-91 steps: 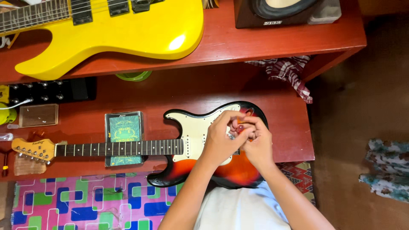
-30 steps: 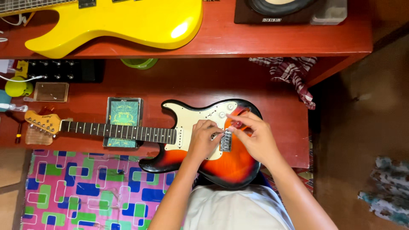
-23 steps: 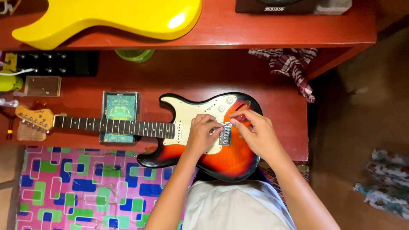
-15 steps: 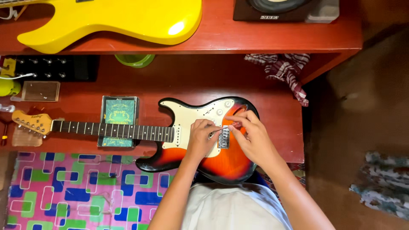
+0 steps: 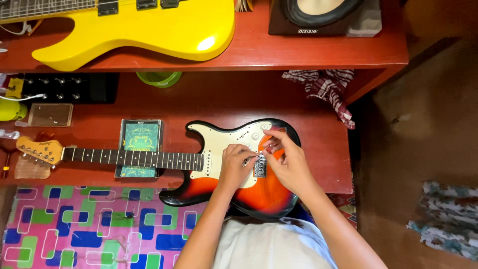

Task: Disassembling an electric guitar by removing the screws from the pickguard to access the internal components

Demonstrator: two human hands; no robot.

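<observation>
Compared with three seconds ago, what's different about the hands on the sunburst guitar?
Both hands were bunched together over the bridge; now the left hand sits on the pickguard just left of the metal bridge, and the right hand works at its right side, so the bridge shows between them. The sunburst guitar stays flat on the red bench, neck over the green packet.

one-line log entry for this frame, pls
left hand: on guitar pickguard, by bridge | right hand: fingers at bridge | guitar: flat on red desk, neck over green box
</observation>
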